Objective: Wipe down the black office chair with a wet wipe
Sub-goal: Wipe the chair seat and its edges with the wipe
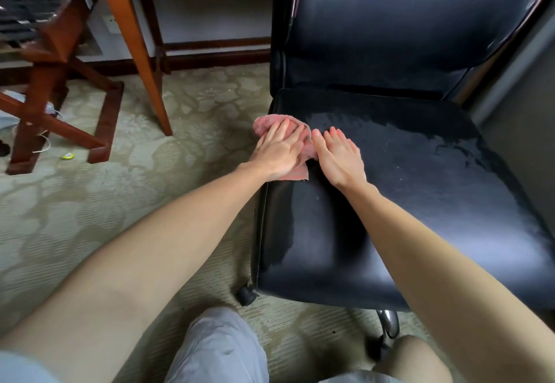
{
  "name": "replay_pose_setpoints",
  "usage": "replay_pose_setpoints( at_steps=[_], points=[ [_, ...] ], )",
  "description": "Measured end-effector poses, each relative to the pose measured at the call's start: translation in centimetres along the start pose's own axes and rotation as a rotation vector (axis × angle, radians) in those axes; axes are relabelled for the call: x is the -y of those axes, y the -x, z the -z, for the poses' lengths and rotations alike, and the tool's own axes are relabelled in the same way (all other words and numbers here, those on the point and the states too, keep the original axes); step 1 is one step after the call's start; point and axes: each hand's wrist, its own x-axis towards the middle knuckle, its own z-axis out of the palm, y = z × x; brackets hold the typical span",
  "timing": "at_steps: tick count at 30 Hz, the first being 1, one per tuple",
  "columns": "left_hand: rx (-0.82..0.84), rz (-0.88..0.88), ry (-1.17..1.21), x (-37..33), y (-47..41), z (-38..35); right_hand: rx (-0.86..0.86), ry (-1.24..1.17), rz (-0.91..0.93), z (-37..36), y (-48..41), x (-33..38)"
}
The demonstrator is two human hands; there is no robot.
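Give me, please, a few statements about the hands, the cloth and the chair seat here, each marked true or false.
1. The left hand lies flat on the pink cloth. True.
2. The cloth sits at the right edge of the chair seat. False: it sits at the seat's left edge.
3. The right hand presses the cloth too. False: it rests on the bare seat beside the cloth.
4. Part of the seat looks wet. True.
5. The floor is bare wood. False: it is patterned carpet.

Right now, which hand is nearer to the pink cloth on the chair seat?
Left. The left hand lies flat on top of the pink cloth, pressing it to the chair seat. The right hand rests just beside the cloth's right edge.
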Motion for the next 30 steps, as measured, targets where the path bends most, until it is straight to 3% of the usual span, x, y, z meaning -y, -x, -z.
replay_pose_setpoints(
  at_steps=[11,16,22,30],
  points=[
    [-0.05,-0.057,0.054,-1.4,8.5,-2.1,0.056,-0.005,0.054,0.9,1.6,0.0],
    [-0.062,-0.068,0.034,-1.1,6.2,-2.1,0.099,-0.006,0.065,2.0,2.8,-0.1],
    [-0.034,0.05,0.024,-0.4,0.2,0.1,0.111,-0.011,0.061,2.1,2.5,0.2],
    [-0.066,0.006,-0.029,-0.4,2.2,-0.4,0.083,-0.009,0.041,1.7,1.9,0.8]
  ],
)
